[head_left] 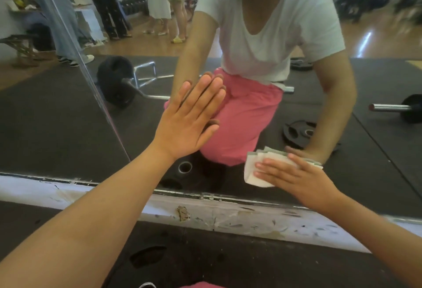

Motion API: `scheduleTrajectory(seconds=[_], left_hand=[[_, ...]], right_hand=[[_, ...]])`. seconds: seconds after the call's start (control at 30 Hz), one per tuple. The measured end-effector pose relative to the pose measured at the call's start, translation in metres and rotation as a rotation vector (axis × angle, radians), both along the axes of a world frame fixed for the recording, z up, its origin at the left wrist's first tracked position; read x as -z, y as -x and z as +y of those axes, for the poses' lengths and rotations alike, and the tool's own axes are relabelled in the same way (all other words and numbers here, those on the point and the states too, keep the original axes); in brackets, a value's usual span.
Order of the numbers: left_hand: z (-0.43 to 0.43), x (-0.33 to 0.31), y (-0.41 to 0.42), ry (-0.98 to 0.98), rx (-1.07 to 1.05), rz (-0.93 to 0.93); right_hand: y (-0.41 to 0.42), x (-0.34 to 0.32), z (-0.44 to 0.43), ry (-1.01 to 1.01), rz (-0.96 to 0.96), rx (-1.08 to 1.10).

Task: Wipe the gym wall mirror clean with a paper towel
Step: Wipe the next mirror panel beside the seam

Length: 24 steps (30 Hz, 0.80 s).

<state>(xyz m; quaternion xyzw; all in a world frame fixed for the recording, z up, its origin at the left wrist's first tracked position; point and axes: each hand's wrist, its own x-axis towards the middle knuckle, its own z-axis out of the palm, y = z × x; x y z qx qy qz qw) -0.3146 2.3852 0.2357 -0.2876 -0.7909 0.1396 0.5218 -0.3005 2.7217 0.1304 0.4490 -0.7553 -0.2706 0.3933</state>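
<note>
the right hand [294, 173] presses a folded paper towel [255, 171] flat-fingered on the mirror [57, 128] at five o'clock, near its bottom edge. the left hand [189, 121], open-palmed, braces at centre. best to keep even pressure, overlapping strokes toward nine o'clock.
</note>
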Motion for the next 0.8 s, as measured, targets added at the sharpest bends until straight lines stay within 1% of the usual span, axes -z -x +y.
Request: scheduleTrajectory(seconds=[0.1,0.17,0.23,0.33,0.43,0.57,0.63,0.7,0.8], left_hand=[[0.003,-0.003,-0.01,-0.065,0.006,-0.055],[0.013,-0.005,-0.019,-0.122,0.032,-0.085],[0.034,-0.011,-0.023,-0.071,0.074,-0.062],[0.074,-0.029,-0.015,0.057,0.128,-0.03],[0.099,-0.034,-0.001,0.09,0.135,-0.023],[0.099,-0.025,0.007,0.097,0.131,0.01],[0.099,-0.025,0.006,0.1,0.126,0.005],[0.101,-0.025,0.005,0.096,0.116,0.005],[0.101,-0.024,0.006,0.103,0.1,-0.003]], right_hand=[[-0.002,-0.057,0.022,0.144,0.094,0.037],[-0.002,-0.079,0.03,0.206,0.124,0.032],[-0.002,-0.08,0.031,0.242,0.107,0.023],[0.0,-0.055,0.028,0.262,0.1,0.044],[0.0,-0.016,0.041,0.148,0.048,0.059],[-0.007,0.043,0.073,-0.15,-0.019,0.059],[-0.013,0.066,0.087,-0.265,-0.044,0.084],[-0.018,0.084,0.095,-0.274,-0.064,0.114],[-0.02,0.094,0.098,-0.219,-0.095,0.122]])
